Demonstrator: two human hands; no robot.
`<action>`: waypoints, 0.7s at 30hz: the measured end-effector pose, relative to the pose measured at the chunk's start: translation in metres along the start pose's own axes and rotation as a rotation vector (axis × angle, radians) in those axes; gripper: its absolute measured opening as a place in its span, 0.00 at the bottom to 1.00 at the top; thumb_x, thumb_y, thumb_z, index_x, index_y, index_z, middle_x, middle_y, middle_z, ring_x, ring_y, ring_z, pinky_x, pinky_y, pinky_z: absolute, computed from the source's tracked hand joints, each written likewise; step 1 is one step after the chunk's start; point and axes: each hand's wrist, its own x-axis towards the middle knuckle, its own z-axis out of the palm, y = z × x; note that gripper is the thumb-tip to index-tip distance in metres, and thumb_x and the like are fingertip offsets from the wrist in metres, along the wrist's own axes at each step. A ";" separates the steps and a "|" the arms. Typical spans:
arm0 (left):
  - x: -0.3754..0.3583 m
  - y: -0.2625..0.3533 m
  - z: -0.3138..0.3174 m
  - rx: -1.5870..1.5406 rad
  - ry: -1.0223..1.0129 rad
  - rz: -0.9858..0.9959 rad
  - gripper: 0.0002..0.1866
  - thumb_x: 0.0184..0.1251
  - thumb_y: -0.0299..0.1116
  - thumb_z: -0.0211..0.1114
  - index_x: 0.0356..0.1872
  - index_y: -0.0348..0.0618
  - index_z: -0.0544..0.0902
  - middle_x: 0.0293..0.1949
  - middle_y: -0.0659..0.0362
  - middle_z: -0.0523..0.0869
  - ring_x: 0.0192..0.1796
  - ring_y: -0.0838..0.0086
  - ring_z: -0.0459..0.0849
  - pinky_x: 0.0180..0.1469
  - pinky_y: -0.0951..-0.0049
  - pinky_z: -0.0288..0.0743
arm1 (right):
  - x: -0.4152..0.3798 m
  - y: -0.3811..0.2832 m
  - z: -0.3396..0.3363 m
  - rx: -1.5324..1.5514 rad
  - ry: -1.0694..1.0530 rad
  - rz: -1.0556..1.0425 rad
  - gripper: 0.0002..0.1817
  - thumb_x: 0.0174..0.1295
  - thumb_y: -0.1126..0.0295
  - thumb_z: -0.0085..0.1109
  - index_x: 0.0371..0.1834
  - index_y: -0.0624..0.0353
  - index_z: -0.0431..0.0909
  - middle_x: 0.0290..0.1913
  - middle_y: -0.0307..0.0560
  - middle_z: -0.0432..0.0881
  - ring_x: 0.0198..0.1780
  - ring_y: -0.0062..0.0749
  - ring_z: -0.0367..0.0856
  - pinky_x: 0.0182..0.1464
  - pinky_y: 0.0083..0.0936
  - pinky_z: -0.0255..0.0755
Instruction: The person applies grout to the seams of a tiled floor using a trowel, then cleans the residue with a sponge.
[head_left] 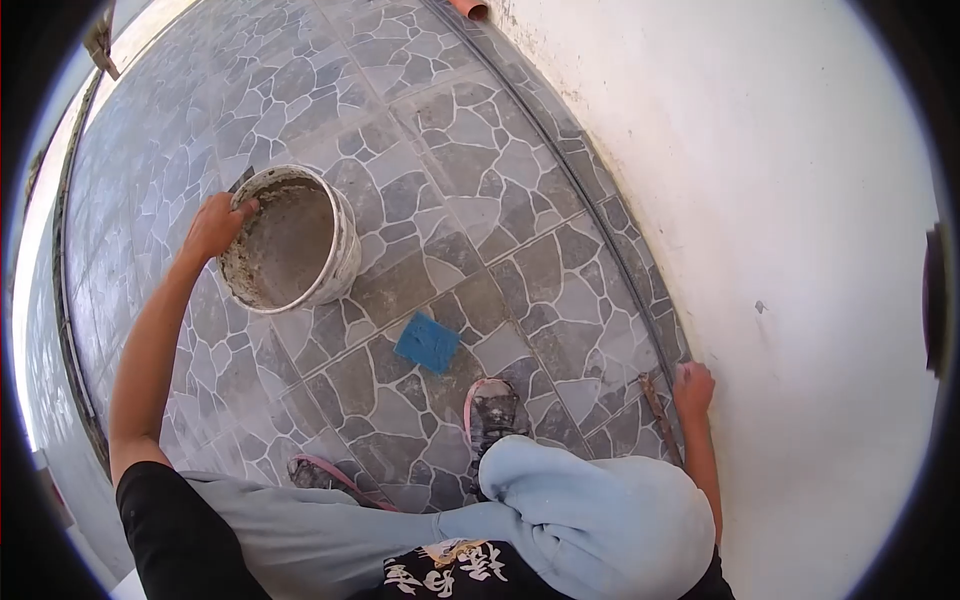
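Note:
On the left, my left hand (216, 226) is closed over the rim of a white, mortar-smeared bucket (345, 245), thumb inside. Grey-brown wet mix (290, 235) fills part of the bucket, which looks tilted. A small dark flat piece (241, 179) shows beside the rim, just beyond that hand. Low at the right wall, my right hand (692, 388) is curled up; whatever its fingers hold, if anything, is hidden. Next to it lies a brown stick-like piece (658, 420). A blue sponge-like square (428, 343) rests on the floor between bucket and feet.
Grey stone-pattern tiles (400, 405) cover the floor. A dark cable or hose (560, 150) runs along the base of the white wall (790, 240). An orange pipe end (469, 9) stands at the top. My feet in dirty shoes (491, 410) are below the blue square.

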 end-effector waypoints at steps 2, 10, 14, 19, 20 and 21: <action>0.002 -0.002 0.006 0.035 0.057 0.027 0.28 0.72 0.52 0.64 0.39 0.27 0.86 0.38 0.33 0.86 0.49 0.39 0.85 0.52 0.47 0.74 | 0.029 -0.179 -0.029 0.484 0.221 -0.561 0.14 0.58 0.78 0.59 0.49 0.61 0.83 0.46 0.58 0.82 0.50 0.55 0.81 0.54 0.44 0.75; 0.012 -0.016 0.014 0.000 0.012 -0.007 0.28 0.72 0.52 0.64 0.40 0.28 0.86 0.37 0.35 0.87 0.45 0.41 0.87 0.50 0.48 0.74 | -0.057 -0.421 0.040 0.316 -0.108 -1.131 0.39 0.59 0.53 0.71 0.72 0.58 0.71 0.69 0.68 0.67 0.65 0.60 0.71 0.63 0.48 0.69; 0.009 -0.013 0.015 0.083 0.084 0.011 0.26 0.72 0.50 0.64 0.42 0.28 0.86 0.36 0.35 0.87 0.42 0.43 0.87 0.48 0.50 0.75 | -0.002 -0.387 0.026 0.878 -0.023 -0.969 0.43 0.56 0.66 0.75 0.75 0.60 0.63 0.65 0.67 0.68 0.63 0.62 0.74 0.63 0.47 0.73; 0.005 -0.004 0.012 -0.080 0.027 -0.006 0.23 0.73 0.46 0.63 0.43 0.29 0.86 0.33 0.37 0.87 0.39 0.45 0.87 0.46 0.52 0.74 | 0.161 -0.248 -0.013 0.546 0.538 -0.176 0.27 0.64 0.65 0.67 0.65 0.63 0.72 0.61 0.64 0.72 0.61 0.62 0.73 0.61 0.49 0.72; 0.004 -0.004 0.012 -0.083 0.031 -0.006 0.23 0.73 0.46 0.63 0.43 0.29 0.86 0.33 0.37 0.87 0.39 0.45 0.87 0.46 0.52 0.74 | 0.168 -0.224 -0.007 0.365 0.486 -0.165 0.26 0.65 0.67 0.66 0.65 0.62 0.73 0.61 0.64 0.73 0.62 0.61 0.72 0.62 0.49 0.71; 0.002 -0.003 0.012 -0.063 0.040 -0.010 0.23 0.73 0.46 0.63 0.43 0.29 0.86 0.33 0.38 0.87 0.38 0.46 0.87 0.45 0.52 0.74 | 0.172 -0.208 -0.001 0.185 0.436 -0.153 0.25 0.65 0.68 0.64 0.66 0.61 0.75 0.61 0.64 0.73 0.63 0.61 0.72 0.63 0.49 0.70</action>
